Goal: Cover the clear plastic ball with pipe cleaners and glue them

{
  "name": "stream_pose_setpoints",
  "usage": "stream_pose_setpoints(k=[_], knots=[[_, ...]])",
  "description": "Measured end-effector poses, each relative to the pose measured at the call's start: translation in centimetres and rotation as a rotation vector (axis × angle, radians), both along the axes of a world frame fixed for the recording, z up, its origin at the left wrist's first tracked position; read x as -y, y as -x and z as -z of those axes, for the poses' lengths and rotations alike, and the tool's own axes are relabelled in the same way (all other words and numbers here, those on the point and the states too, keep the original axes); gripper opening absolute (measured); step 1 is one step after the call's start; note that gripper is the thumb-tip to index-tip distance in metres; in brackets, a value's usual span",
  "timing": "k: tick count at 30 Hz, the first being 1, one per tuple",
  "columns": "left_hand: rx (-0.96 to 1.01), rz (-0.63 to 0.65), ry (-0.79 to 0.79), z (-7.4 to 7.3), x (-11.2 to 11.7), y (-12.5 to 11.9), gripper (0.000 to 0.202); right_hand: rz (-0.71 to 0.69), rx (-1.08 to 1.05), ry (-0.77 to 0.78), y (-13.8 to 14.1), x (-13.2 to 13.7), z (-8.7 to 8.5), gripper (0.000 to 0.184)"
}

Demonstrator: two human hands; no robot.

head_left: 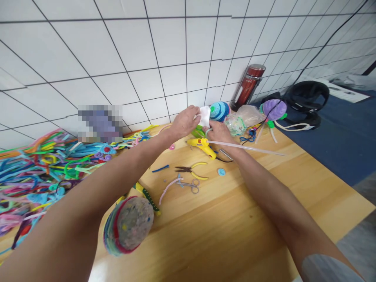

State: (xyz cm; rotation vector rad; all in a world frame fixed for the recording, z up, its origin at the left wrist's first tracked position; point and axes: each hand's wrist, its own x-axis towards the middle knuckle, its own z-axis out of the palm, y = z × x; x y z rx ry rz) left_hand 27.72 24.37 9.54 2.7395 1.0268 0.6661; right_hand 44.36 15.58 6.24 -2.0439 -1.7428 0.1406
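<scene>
My left hand (185, 122) reaches out toward the wall with its fingers closed on a white tissue (205, 116). From the right, my right hand (219, 132) pinches the tissue's lower edge; a ring circles one finger. Partly hidden below both hands is a bright green item (199, 131). A yellow glue gun (202, 146) with a long clear glue stick (246, 147) lies just in front of them. Closer to me are yellow-handled pliers (192, 170), small scissors (190, 185), a pink pipe cleaner (167, 190) and a light-blue disc (221, 172).
Colourful pipe cleaners (67, 164) heap up at the left. A striped, rounded craft piece (133, 225) stands beside green-handled pliers (148, 197). Blue coiled craft (219, 111), a plastic bag (248, 115), a purple ball (274, 109) and a red thermos (248, 87) line the tiled wall.
</scene>
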Motion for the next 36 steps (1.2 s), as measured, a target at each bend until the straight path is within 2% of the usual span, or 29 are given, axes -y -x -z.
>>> stream_pose_setpoints(k=[2, 6, 10, 16, 20, 22, 24, 25, 28, 30, 32, 35, 36], knots=[[0.126, -0.039, 0.056, -0.5, -0.8, 0.4, 0.015, 0.038, 0.025, 0.032, 0.4, 0.2, 0.0, 0.032], [0.426, -0.088, 0.280, -2.0, -2.9, 1.1, 0.014, 0.093, 0.061, 0.064, 1.0, 0.4, -0.1, 0.032], [0.487, -0.081, 0.320, -3.6, -3.8, 1.5, 0.018, 0.116, 0.080, 0.082, 1.2, 0.5, -0.3, 0.032], [0.502, -0.100, 0.188, -5.8, -2.7, 1.1, 0.019, 0.146, 0.091, 0.102, 1.1, 0.4, -0.2, 0.035], [0.630, -0.256, 0.109, -9.0, -3.0, 2.1, 0.020, 0.161, 0.093, 0.109, 0.9, 0.3, 0.1, 0.036], [0.756, -0.343, -0.024, -10.8, -3.5, 3.3, 0.016, 0.156, 0.092, 0.109, 0.7, 0.2, 0.1, 0.036], [0.797, -0.323, -0.119, -12.0, -3.8, 4.3, 0.020, 0.141, 0.087, 0.105, 0.6, 0.3, 0.0, 0.036], [0.784, -0.300, -0.118, -12.2, -3.9, 4.7, 0.024, 0.129, 0.083, 0.103, 0.5, 0.3, -0.1, 0.037], [0.585, -0.179, 0.060, -11.1, -3.2, 4.5, 0.024, 0.071, 0.072, 0.090, 0.2, 0.4, -0.7, 0.038], [0.390, -0.079, 0.201, -9.1, -2.3, 3.5, 0.015, 0.027, 0.067, 0.076, 0.0, 0.6, -1.0, 0.041], [0.207, -0.007, 0.269, -6.7, -1.2, 2.2, 0.010, -0.005, 0.058, 0.055, -0.3, 0.7, -1.3, 0.043], [-0.333, 0.058, 0.076, -3.0, 0.3, 0.4, 0.032, 0.002, 0.025, 0.024, -0.7, 0.7, -1.6, 0.042], [-0.391, 0.070, 0.050, -2.1, 0.7, 0.0, 0.034, 0.011, 0.009, 0.012, -0.9, 0.6, -1.6, 0.044]])
